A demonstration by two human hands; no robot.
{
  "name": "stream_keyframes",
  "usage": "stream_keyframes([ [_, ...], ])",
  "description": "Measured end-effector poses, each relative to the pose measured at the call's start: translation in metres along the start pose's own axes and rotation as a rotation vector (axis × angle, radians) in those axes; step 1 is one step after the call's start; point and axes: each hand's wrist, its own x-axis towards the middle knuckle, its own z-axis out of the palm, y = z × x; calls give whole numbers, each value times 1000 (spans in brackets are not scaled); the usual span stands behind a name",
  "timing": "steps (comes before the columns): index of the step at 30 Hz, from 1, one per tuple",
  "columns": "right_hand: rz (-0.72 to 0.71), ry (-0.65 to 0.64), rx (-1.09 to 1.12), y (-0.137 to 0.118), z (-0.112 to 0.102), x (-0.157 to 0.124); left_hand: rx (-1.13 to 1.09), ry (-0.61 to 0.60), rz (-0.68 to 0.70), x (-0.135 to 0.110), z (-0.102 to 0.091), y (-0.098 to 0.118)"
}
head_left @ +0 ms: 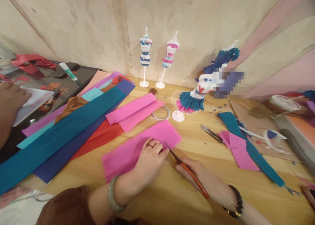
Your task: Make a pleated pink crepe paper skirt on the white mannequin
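Note:
A pink strip of crepe paper lies on the wooden table before me. My left hand, with a ring and a green bangle, bends its fingers down on the strip's near edge and pinches it. Gripped in my right hand are scissors with an orange-red handle, seen edge-on. Their thin dark tip reaches the paper's near right edge beside my left fingertips. Whether the blades are apart is too hard to tell.
Folded teal crepe paper and other colours lie left. Behind stand two small white mannequins and a mannequin in a teal ruffled skirt. Thread snips and a teal strip lie right. Another person's hand is far left.

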Motion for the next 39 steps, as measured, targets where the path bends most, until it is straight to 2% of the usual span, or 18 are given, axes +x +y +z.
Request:
stream_keyframes([
  [7, 100, -81, 68, -1, -1, -3, -22, 32, -9, -1, 2, -1],
  [13, 194, -217, 505, 17, 2, -9, -108, 68, -55, 2, -4, -1],
  [17, 228, -254, 601, 27, 4, -16, -208, 20, -171, 5, -8, 0],
  [26, 117, -108, 529, 2, -11, -32, -410, 11, -424, 9, -15, -3],
  [30, 76, -181, 534, 4, -3, -27, -512, 11, -520, 12, -17, -6],
  [35, 121, -214, 539, 10, 8, -16, -475, 41, -456, 10, -12, -6],
  [39, 126, -166, 389, -2, 4, -10, -360, 91, -331, 6, -8, -5],
])
